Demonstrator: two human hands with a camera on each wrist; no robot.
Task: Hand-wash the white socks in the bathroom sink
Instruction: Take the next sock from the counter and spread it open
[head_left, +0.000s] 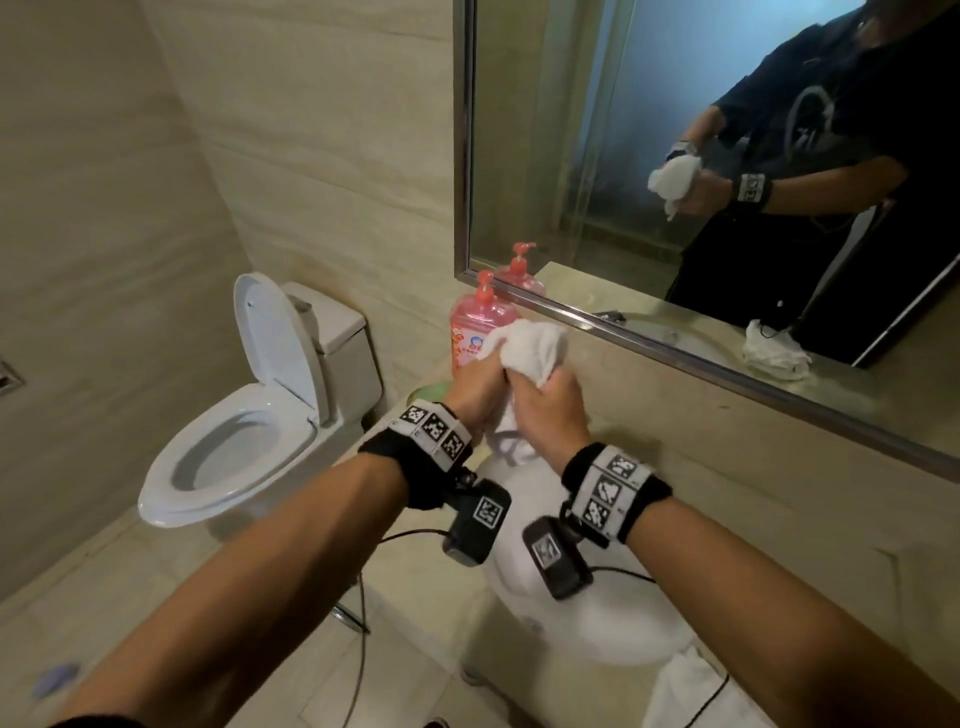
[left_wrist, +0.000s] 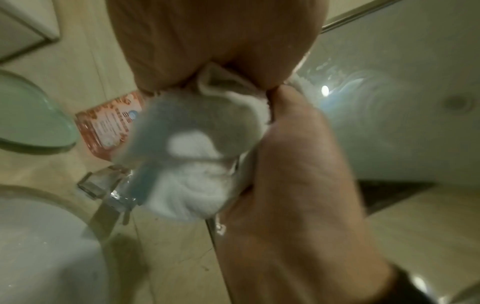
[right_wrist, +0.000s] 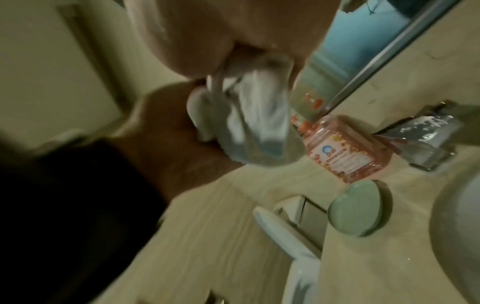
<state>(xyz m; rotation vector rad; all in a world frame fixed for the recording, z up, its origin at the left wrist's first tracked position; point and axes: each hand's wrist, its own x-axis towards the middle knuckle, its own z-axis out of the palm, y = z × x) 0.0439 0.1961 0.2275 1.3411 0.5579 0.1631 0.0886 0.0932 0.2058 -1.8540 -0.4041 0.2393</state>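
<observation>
Beige tiled walls close in a small bathroom, with a white toilet (head_left: 249, 415) standing lid up at the left and a framed mirror (head_left: 701, 156) on the wall above a pale stone table (head_left: 753, 493). Set into the table is the white sink (head_left: 597, 623), seen below the forearms. Both hands are raised above the sink's far edge, pressed close together around a bunched white sock (head_left: 530, 348). The left hand (head_left: 475, 387) grips the sock from the left with its fingers curled round the cloth; the right hand (head_left: 550, 410) grips it from the right in the same way, and a loose end of the sock hangs down between the two wrists. Just behind the hands a pink pump bottle of soap (head_left: 475, 327) stands on the table against the wall. A green soap dish (right_wrist: 359, 207) lies on the table beside the bottle. A chrome faucet (right_wrist: 426, 142) sits near the sink, blurred in the right wrist view. More white cloth (head_left: 696, 696) hangs at the table's near edge; whether it is the other sock cannot be told
</observation>
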